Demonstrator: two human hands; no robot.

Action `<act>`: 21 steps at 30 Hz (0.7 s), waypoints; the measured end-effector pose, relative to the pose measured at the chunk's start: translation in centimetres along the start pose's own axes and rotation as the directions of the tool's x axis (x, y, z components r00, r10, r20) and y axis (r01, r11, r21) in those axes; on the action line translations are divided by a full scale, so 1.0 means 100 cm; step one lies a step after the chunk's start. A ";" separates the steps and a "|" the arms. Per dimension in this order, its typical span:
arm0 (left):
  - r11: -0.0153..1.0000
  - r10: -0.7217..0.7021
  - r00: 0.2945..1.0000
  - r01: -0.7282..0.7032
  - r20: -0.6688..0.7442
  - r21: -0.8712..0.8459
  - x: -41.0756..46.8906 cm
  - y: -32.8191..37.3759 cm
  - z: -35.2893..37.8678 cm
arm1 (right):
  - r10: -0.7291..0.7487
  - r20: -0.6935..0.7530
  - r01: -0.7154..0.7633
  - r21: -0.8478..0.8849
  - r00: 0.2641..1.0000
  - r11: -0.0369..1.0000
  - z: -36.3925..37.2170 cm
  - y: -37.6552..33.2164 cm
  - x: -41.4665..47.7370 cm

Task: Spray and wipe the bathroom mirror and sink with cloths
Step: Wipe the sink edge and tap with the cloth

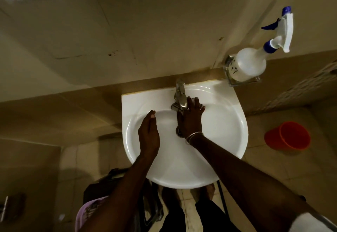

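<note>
I look straight down on a white sink (226,127) fixed to a beige tiled wall. A chrome tap (180,95) stands at the sink's back edge, and the drain (179,131) shows partly beside my right wrist. My left hand (148,133) is inside the basin on the left, fingers straight and together, holding nothing. My right hand (192,117) lies flat with spread fingers just right of the tap, at the back of the basin. No cloth is plainly visible under either hand. A translucent spray bottle (248,65) with a white and blue trigger stands on a small glass shelf (230,80) at the upper right.
An orange bucket (288,136) sits on the floor to the sink's right. A purple cloth (89,211) lies on a dark stand (151,211) at the lower left. Something white (310,222) shows at the bottom right corner. My feet are under the sink's front.
</note>
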State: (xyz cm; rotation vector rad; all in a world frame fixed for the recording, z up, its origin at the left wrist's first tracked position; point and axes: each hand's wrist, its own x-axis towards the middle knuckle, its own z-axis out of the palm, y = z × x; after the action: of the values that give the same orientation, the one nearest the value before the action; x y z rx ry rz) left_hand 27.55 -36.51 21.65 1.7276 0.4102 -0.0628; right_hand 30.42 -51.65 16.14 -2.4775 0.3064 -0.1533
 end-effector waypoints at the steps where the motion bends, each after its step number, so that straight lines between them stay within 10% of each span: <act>1: 1.000 -0.005 1.000 0.005 -0.008 -0.004 0.001 -0.001 -0.002 | -0.007 -0.047 0.006 -0.014 0.999 1.000 0.005 -0.005 0.000; 8: 0.999 -0.043 0.999 0.043 -0.020 -0.020 -0.001 -0.008 -0.014 | -0.268 0.022 0.268 0.000 0.963 0.963 0.027 -0.008 -0.035; 13: 0.937 -0.309 0.919 0.338 0.243 -0.087 0.001 -0.004 -0.007 | -0.011 0.097 -0.041 0.518 0.995 0.855 0.026 -0.033 -0.070; 21: 0.908 -0.323 0.892 0.386 0.315 -0.164 0.004 -0.014 -0.003 | 0.162 0.247 -0.288 0.658 0.956 0.695 0.022 -0.042 -0.072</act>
State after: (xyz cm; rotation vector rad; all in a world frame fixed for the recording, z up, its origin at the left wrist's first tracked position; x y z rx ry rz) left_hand 27.46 -35.94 20.25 1.3774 0.4988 -0.5080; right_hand 24.59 -45.30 16.67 -1.6695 0.3934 0.0502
